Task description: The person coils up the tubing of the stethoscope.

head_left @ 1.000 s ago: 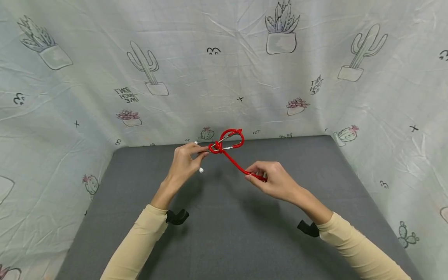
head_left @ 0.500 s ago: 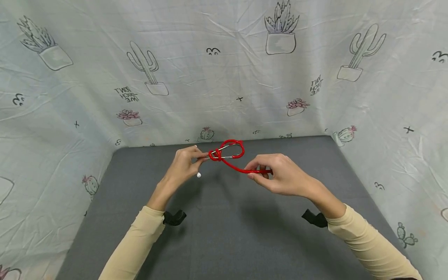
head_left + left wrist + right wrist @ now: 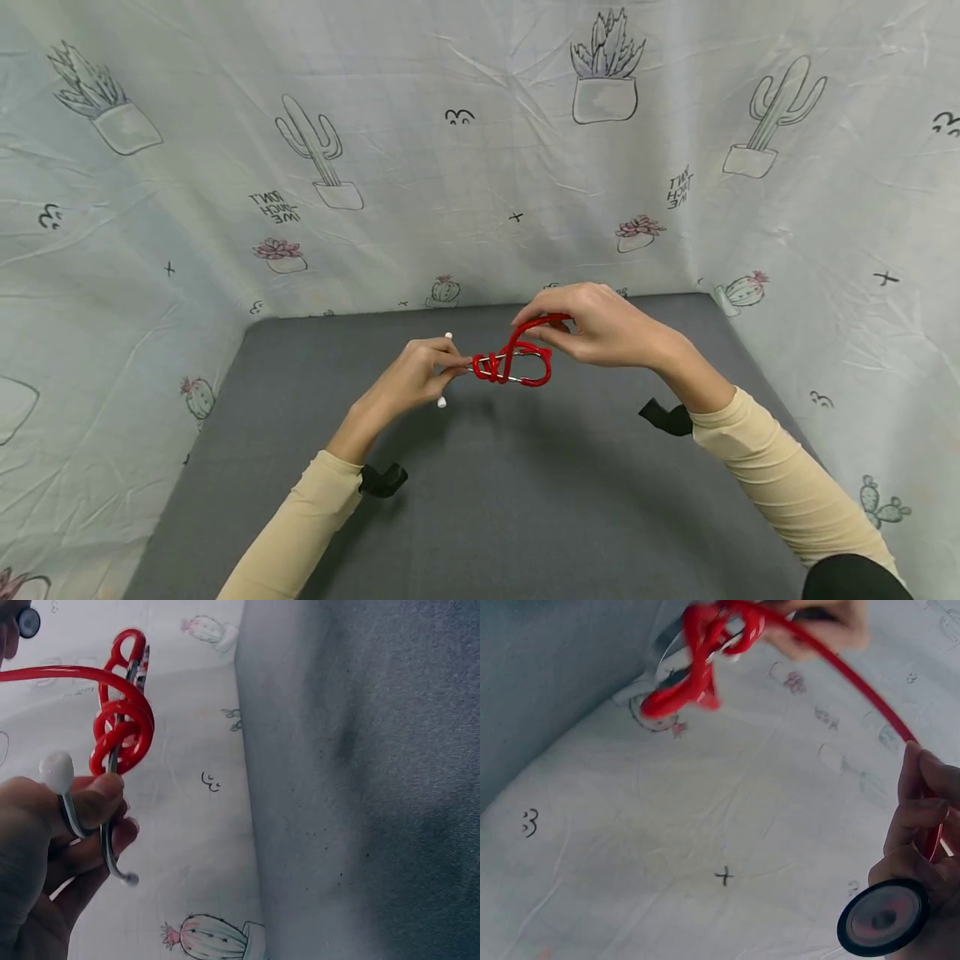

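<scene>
A stethoscope with red tubing (image 3: 516, 337) is held up above the table between both hands. My left hand (image 3: 416, 377) pinches its metal ear tubes (image 3: 107, 851) near the ends, and a white ear tip (image 3: 56, 772) pokes out beside the fingers. Red turns of tubing (image 3: 124, 735) wrap round the ear tubes just beyond the left fingertips. Beyond them, the looped yoke end points right. My right hand (image 3: 611, 325) grips the free tubing higher up, to the right of the wraps. The round chest piece (image 3: 883, 918) shows below the right fingers in the right wrist view.
Beneath the hands lies a grey table (image 3: 480, 508). A pale curtain (image 3: 420, 167) printed with cactus drawings encloses it at the back and sides. Dark pieces (image 3: 384, 481) stick out at both wrists.
My right hand has risen, drawing the tubing from below right of the ear tubes up over them. The left hand, with the ear tubes, has moved slightly right and toward me.
</scene>
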The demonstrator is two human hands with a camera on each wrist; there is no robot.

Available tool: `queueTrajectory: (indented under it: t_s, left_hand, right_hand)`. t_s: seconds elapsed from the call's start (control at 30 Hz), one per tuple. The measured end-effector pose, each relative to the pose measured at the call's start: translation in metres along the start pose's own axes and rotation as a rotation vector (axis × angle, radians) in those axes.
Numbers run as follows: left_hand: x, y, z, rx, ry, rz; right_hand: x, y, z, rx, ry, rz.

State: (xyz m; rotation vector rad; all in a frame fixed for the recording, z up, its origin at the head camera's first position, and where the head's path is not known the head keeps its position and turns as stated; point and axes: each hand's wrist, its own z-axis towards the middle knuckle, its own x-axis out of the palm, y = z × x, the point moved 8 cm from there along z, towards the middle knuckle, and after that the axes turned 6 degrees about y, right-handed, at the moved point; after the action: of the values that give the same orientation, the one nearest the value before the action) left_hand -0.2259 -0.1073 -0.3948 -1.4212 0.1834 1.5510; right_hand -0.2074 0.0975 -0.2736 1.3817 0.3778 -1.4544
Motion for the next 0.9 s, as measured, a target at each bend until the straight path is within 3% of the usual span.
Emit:
queueTrajectory:
  t_s: [0.17,0.47,0.63,0.9]
  left_hand:
    - [0.005,-0.007,-0.005,0.076,0.040,-0.023]
    - [0.010,-0.030,-0.009,0.274,0.060,-0.048]
    - [0.014,-0.041,-0.012,0.331,0.060,-0.063]
    - [0.012,-0.057,-0.015,0.351,0.054,-0.053]
  right_hand:
    - [0.000,-0.016,0.005,0.041,0.030,0.076]
    - [0.009,-0.040,0.003,0.124,0.140,0.381]
    - [0.011,-0.048,0.000,0.126,0.161,0.438]
    - [0.015,-0.065,-0.007,0.148,0.145,0.517]
